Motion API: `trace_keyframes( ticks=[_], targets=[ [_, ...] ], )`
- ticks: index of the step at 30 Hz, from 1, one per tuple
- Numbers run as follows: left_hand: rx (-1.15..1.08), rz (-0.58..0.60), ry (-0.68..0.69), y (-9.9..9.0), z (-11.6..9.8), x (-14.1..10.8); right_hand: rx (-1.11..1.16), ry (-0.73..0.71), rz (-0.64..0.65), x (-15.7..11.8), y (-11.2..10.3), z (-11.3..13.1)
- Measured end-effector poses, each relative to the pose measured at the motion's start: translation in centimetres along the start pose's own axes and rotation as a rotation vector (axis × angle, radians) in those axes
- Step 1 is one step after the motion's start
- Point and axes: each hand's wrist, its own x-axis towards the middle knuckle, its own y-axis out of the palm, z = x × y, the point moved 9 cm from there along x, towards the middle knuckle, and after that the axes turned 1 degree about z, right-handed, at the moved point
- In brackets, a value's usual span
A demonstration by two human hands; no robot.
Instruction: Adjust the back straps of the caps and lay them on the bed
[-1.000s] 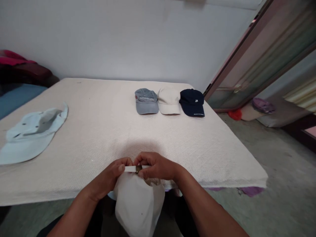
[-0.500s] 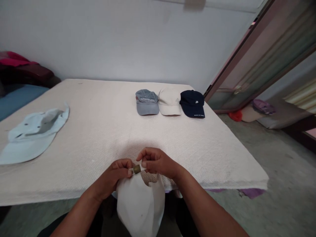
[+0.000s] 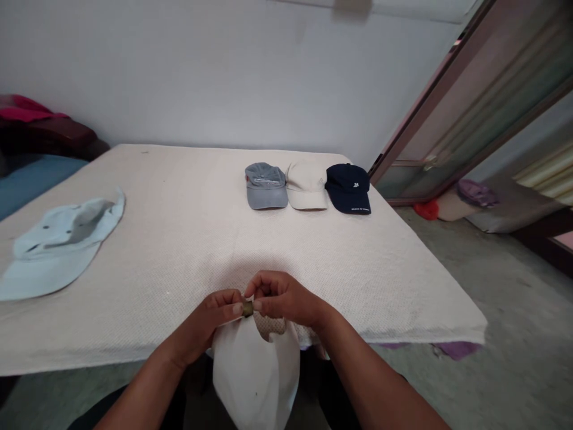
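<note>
A white cap (image 3: 255,370) hangs at the near edge of the table, its back opening toward the table. My left hand (image 3: 221,310) pinches the cap's strap just left of a brass-coloured buckle (image 3: 248,308). From the right, my right hand (image 3: 284,298) is closed on the strap at the buckle, thumb and fingers together. Farther back stand a grey cap (image 3: 266,186), a beige cap (image 3: 307,185) and a navy cap (image 3: 348,188), side by side with brims toward me. A pale blue cap (image 3: 62,245) lies on its side at the left.
A pale textured cloth covers the table (image 3: 179,239), which meets a wall (image 3: 215,71) at the back. Pink fabric (image 3: 29,108) and a blue surface (image 3: 36,179) are at the far left. A door with glass panels (image 3: 452,107) stands right, above the floor (image 3: 514,310).
Both hands have drawn closer together at the buckle. My right thumb has shifted left onto it, covering the strap end that showed before.
</note>
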Motion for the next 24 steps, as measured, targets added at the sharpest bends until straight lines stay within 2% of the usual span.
trace_keyframes(
  ticks=[19, 24],
  targets=[
    [-0.069, -0.044, 0.042, -0.14, -0.08, -0.02, 0.127, -0.019, 0.028, 0.4, 0.57, -0.48],
    [-0.165, -0.042, 0.07, 0.33, -0.39, 0.26, 0.148, -0.015, 0.018, 0.43, 0.46, -0.53]
  ],
)
